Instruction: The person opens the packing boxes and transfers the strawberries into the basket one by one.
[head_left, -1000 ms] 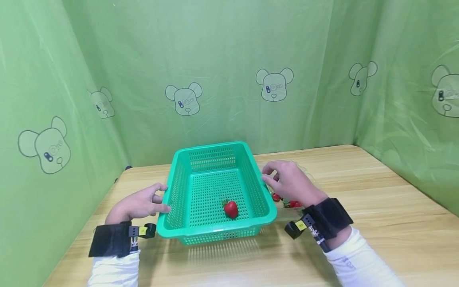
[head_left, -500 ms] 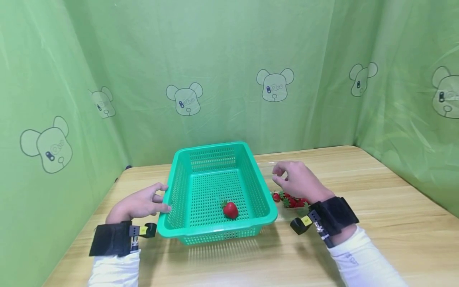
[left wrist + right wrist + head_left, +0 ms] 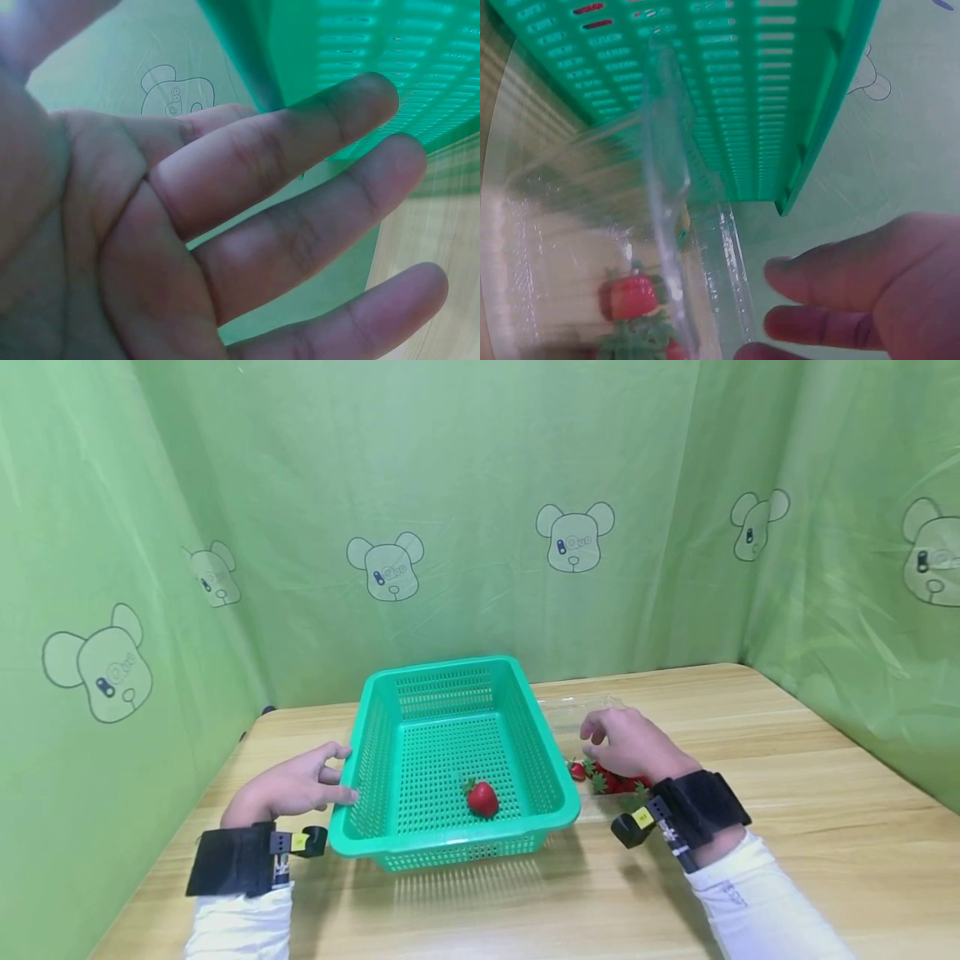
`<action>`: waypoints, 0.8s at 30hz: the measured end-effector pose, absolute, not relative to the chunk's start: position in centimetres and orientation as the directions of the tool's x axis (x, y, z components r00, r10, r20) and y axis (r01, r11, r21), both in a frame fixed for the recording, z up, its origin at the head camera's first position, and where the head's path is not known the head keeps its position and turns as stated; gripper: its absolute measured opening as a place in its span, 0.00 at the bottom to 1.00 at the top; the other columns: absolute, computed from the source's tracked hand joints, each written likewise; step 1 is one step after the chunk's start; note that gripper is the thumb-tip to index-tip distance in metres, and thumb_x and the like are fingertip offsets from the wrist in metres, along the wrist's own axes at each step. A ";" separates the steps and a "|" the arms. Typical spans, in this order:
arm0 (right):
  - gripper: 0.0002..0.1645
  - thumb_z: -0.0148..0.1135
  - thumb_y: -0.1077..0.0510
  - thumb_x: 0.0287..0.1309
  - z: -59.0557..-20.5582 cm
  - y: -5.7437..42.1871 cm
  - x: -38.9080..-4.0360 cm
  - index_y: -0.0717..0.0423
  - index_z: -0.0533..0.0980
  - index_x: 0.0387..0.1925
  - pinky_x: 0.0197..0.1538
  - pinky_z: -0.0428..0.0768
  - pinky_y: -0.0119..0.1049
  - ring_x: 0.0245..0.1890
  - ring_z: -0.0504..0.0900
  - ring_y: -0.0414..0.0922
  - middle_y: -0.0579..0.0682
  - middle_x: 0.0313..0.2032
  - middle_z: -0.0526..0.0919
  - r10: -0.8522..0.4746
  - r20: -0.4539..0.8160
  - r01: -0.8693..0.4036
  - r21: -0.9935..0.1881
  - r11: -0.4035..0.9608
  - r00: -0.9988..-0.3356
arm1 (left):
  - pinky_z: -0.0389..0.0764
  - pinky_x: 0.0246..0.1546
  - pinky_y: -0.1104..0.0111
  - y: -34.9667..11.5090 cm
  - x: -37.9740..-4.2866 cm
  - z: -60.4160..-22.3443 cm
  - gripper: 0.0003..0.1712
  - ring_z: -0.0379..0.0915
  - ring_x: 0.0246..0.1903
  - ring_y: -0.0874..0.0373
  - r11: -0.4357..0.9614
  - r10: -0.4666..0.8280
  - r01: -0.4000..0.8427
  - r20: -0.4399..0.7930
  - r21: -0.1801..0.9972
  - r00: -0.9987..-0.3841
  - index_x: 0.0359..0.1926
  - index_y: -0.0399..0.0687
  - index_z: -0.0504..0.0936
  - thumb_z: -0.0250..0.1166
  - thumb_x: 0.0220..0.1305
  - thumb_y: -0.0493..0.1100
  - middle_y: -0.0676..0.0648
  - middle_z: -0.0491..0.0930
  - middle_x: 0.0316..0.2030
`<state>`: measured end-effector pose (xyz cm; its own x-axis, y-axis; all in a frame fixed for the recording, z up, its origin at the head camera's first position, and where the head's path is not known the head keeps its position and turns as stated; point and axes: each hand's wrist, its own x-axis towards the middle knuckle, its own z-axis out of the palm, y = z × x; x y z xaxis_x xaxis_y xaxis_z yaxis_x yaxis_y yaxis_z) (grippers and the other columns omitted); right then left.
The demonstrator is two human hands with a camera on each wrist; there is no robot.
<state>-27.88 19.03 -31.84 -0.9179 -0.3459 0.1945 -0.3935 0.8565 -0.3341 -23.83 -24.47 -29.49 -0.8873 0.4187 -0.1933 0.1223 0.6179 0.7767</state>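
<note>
My left hand (image 3: 288,785) rests against the left side of a green plastic basket (image 3: 450,842). Its thumb lies at the rim; in the left wrist view straight, spread fingers (image 3: 300,157) reach along the outer wall. One strawberry (image 3: 483,799) lies inside, towards the near right of the basket floor. To the basket's right, my right hand (image 3: 633,743) hovers over several strawberries (image 3: 618,785) in a clear plastic box (image 3: 664,187), fingers loosely bent. The right wrist view shows nothing between thumb and fingers, which are beside the box's raised clear edge.
Everything stands on a light wooden table (image 3: 787,827). Green curtains (image 3: 480,460) with bear-head prints hang behind and along both sides. Part of the clear box (image 3: 570,714) reaches behind my right hand, close to the basket's right wall.
My right hand has moved right and slightly nearer, away from the basket's right rim to above the strawberries. More of the clear box shows. My left hand and the basket stay put.
</note>
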 end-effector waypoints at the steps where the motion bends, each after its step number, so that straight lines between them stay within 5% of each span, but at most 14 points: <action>1: 0.09 0.64 0.63 0.53 -31.9 19.1 -27.9 0.62 0.79 0.37 0.40 0.80 0.51 0.34 0.80 0.52 0.56 0.32 0.83 -0.349 0.180 -0.390 -0.335 0.857 -0.920 | 0.72 0.53 0.41 -24.5 -23.8 -29.5 0.40 0.75 0.51 0.39 0.617 0.419 0.123 -0.192 0.777 -0.887 0.65 0.29 0.51 0.64 0.60 0.39 0.28 0.76 0.54; 11: 0.06 0.65 0.66 0.47 -32.4 19.8 -28.0 0.58 0.80 0.31 0.32 0.78 0.42 0.28 0.78 0.46 0.53 0.28 0.82 -0.353 0.037 -0.343 -0.351 0.871 -0.935 | 0.72 0.53 0.41 -24.5 -23.8 -29.4 0.41 0.75 0.51 0.39 0.624 0.413 0.123 -0.192 0.772 -0.890 0.65 0.28 0.51 0.65 0.60 0.39 0.28 0.75 0.54; 24: 0.16 0.61 0.72 0.36 -33.8 19.5 -28.1 0.60 0.81 0.33 0.28 0.76 0.36 0.28 0.76 0.46 0.52 0.28 0.81 -0.338 -0.065 -0.291 -0.373 0.881 -0.939 | 0.73 0.52 0.43 -24.4 -23.8 -29.4 0.41 0.75 0.51 0.39 0.641 0.400 0.122 -0.195 0.758 -0.895 0.65 0.29 0.52 0.65 0.59 0.40 0.28 0.75 0.54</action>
<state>-28.06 19.51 -33.80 -0.9390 -0.3376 -0.0654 -0.2907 0.8811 -0.3730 -23.77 -24.40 -29.43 -0.8955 0.4003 -0.1947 0.1216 0.6408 0.7580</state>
